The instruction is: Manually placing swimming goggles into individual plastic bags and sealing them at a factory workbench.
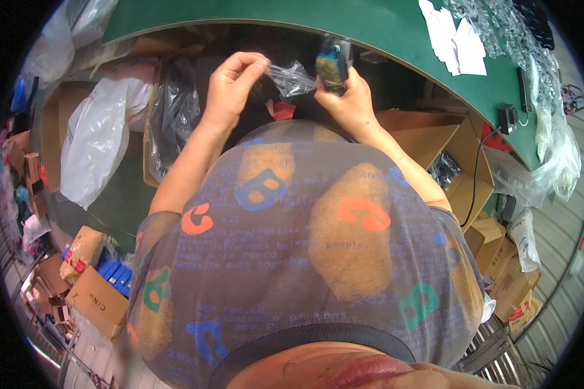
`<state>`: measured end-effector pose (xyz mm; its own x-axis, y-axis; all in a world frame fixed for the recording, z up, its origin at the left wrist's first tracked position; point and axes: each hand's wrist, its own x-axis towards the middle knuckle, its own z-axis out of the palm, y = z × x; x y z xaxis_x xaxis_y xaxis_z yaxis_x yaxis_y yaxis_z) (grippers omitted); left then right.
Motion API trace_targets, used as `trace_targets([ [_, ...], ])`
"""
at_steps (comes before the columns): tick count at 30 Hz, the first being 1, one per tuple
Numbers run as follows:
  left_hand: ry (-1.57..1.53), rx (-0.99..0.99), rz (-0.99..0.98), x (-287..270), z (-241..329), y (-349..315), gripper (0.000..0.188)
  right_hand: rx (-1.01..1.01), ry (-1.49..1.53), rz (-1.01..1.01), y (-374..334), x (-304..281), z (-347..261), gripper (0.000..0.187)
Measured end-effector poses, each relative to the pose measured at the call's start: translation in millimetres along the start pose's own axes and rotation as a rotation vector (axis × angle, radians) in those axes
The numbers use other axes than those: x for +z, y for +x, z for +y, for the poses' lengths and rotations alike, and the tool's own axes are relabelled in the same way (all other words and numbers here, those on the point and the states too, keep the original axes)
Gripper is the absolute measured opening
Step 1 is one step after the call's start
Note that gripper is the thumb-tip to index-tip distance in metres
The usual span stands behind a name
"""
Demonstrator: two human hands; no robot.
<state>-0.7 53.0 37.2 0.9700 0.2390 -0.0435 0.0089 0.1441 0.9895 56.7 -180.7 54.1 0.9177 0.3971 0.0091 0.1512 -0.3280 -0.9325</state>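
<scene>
Fingers, left hand: thumb and tips are pinching one end of the clear film
Right hand: it's gripping the dark, colourful package, keeping it up near the green table edge
Clear film: stretching toward the right thumb — can't tell if it's attached to the package
Done: both are being held, so that's sorted
Left: looks midway to me — film is mostly hanging beside the package, neither is being set down yet

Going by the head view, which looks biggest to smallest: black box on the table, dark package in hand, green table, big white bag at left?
1. Green table
2. White bag
3. Dark package
4. Black box
</scene>
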Motion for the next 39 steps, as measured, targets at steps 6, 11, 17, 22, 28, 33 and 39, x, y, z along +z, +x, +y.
trace_targets([
  [6, -0.074, -0.273, 0.052, -10, -16, -5, 0.028, -0.014, 0.063, 0.097, -2, 4, 8, 0.026],
  [11, -0.129, -0.643, -0.147, 13, -20, -17, 0.029, -0.131, -0.063, 0.011, -2, 15, 23, 0.04],
  [17, -0.351, -0.651, -0.068, 18, -15, 2, 0.029, -0.096, 0.03, -0.057, -2, 14, 23, 0.04],
  [22, -0.355, -0.678, -0.177, 20, -42, -1, 0.031, -0.313, -0.188, -0.026, -2, 14, 28, 0.042],
  [28, -0.4, -0.781, -0.165, 23, -50, 1, 0.026, -0.366, -0.206, -0.039, -2, 11, 31, 0.046],
  [33, -0.548, -0.817, -0.192, 29, -38, 4, 0.026, -0.288, -0.11, -0.041, -1, 15, 31, 0.038],
  [39, -0.445, -0.732, -0.12, 26, -45, 6, 0.019, -0.233, -0.13, -0.089, 0, 13, 32, 0.04],
])
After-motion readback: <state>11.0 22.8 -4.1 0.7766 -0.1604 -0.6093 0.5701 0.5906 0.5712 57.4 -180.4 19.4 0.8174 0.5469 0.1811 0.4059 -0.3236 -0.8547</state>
